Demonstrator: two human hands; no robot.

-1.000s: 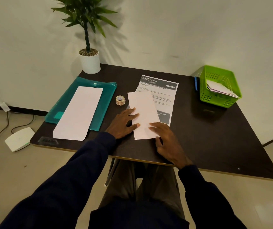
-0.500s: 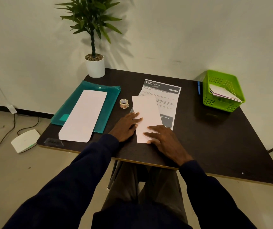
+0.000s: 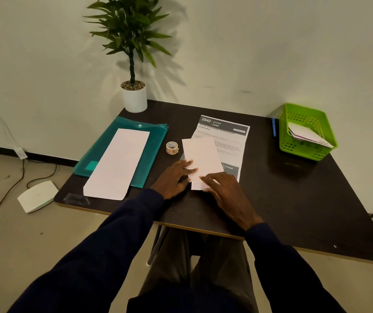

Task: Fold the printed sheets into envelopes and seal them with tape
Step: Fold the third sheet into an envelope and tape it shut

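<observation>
Just right of the tape roll (image 3: 172,147), handy for sealing, the left hand (image 3: 174,177) lies flat-fingered on the folded sheet (image 3: 201,159) at frame centre, steadying it, while the right hand (image 3: 226,193), fingers extended, likely presses its crease.

Open tabletop (image 3: 271,188) between printed sheet (image 3: 230,141) and green basket (image 3: 303,152) — tape roll (image 3: 172,147) (small) stands left of the sheet.

A single head-worn camera looks forward and down, close above the table (image 3: 294,199).

Both hands' fingers (image 3: 190,164) press the folded sheet (image 3: 201,160) flat
</observation>
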